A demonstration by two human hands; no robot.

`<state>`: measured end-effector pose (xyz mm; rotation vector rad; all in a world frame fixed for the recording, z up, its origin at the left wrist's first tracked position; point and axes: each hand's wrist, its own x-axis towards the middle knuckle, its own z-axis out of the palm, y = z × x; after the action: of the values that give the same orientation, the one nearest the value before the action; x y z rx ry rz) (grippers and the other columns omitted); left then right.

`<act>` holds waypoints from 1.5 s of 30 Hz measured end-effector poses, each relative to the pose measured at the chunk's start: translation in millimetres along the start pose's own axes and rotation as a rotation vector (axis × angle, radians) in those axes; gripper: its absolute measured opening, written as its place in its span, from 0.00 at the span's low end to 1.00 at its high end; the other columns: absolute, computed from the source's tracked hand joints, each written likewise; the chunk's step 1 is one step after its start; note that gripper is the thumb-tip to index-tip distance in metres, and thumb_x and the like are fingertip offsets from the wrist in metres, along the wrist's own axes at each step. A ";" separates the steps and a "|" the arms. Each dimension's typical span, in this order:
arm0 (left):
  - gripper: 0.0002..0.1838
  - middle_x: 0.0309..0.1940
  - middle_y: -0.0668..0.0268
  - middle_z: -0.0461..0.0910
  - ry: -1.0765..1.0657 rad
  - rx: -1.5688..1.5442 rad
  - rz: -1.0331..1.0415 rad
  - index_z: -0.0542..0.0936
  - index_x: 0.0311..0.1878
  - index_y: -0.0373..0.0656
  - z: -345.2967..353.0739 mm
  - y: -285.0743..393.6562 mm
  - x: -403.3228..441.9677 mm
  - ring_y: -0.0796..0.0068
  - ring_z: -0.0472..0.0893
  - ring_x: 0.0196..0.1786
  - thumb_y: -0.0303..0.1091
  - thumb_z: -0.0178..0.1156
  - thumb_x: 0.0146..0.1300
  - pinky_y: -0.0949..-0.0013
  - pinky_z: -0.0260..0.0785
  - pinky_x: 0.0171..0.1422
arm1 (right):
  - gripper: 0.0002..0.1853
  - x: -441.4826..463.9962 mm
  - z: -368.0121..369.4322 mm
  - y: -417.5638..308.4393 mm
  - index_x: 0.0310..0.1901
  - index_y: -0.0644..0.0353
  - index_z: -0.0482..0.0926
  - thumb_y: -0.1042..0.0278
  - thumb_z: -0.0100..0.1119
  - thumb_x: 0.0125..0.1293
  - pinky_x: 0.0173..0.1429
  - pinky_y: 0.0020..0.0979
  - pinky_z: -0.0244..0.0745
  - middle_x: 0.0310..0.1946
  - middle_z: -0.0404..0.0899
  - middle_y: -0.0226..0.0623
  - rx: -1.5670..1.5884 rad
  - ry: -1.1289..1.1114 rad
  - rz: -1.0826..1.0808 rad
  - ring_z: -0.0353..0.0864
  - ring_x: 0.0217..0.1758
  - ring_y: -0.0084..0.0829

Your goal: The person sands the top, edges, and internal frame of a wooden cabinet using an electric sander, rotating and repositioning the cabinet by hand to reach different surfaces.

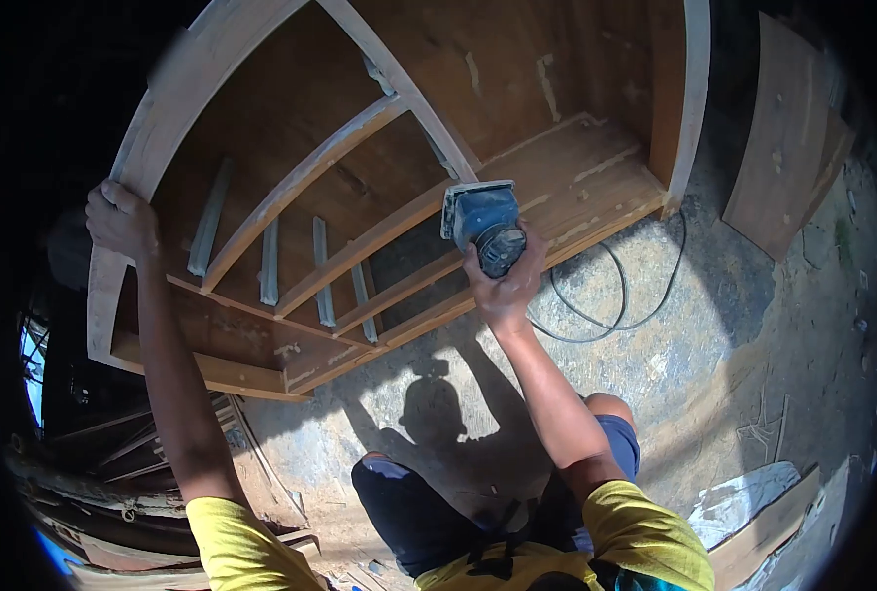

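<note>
A large wooden cabinet frame [360, 241] with dividers and pale drawer runners [269, 261] fills the upper middle of the head view. My left hand [123, 222] is closed round its pale outer side board at the left. In my right hand [507, 291] is a blue electric sander [483, 217], gripped by its rounded body. The sander's flat pad lies against or very near the lower end of a pale upright divider [409, 94]; whether it touches is hard to tell. My right fingers are partly hidden by the tool.
A dark power cord [621, 295] loops over the concrete floor [596, 364] at the right. Thin wooden panels [778, 138] stand at the upper right. Wood scraps [133, 443] are piled at the lower left, and a board [769, 532] lies at the lower right.
</note>
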<state>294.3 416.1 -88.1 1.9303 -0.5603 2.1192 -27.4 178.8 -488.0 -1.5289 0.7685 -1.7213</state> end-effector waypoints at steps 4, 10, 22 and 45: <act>0.23 0.47 0.54 0.86 0.024 -0.059 -0.006 0.87 0.52 0.45 -5.2 8.3 -3.4 0.44 0.82 0.52 0.51 0.49 0.82 0.42 0.69 0.62 | 0.42 50.4 1.7 -35.3 0.73 0.64 0.71 0.68 0.83 0.59 0.56 0.50 0.84 0.59 0.75 0.52 0.040 -0.021 -0.239 0.83 0.57 0.56; 0.18 0.45 0.58 0.84 0.044 -0.108 -0.010 0.87 0.49 0.48 -8.4 13.2 -4.9 0.48 0.82 0.51 0.49 0.54 0.80 0.45 0.68 0.63 | 0.43 144.6 13.3 -119.8 0.74 0.55 0.72 0.64 0.83 0.58 0.49 0.49 0.90 0.58 0.76 0.50 0.015 -0.061 -0.456 0.88 0.52 0.55; 0.19 0.51 0.59 0.86 -0.157 -0.399 0.028 0.87 0.58 0.48 -46.2 -11.7 0.8 0.53 0.82 0.58 0.52 0.60 0.81 0.49 0.67 0.72 | 0.41 168.4 12.0 -151.2 0.72 0.63 0.72 0.66 0.83 0.59 0.63 0.46 0.83 0.57 0.81 0.53 -0.059 -0.073 -0.492 0.87 0.59 0.55; 0.51 0.66 0.58 0.79 -0.431 -0.237 0.174 0.75 0.78 0.49 -73.1 -118.6 -5.6 0.51 0.77 0.70 0.62 0.82 0.54 0.47 0.68 0.79 | 0.45 21.4 74.6 -196.4 0.75 0.53 0.71 0.64 0.84 0.55 0.50 0.53 0.89 0.63 0.75 0.54 -0.118 -0.220 -0.571 0.87 0.55 0.60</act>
<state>277.3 554.4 -82.9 2.2687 -1.0427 1.6265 22.8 276.6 -307.7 -2.1252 0.3382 -1.8724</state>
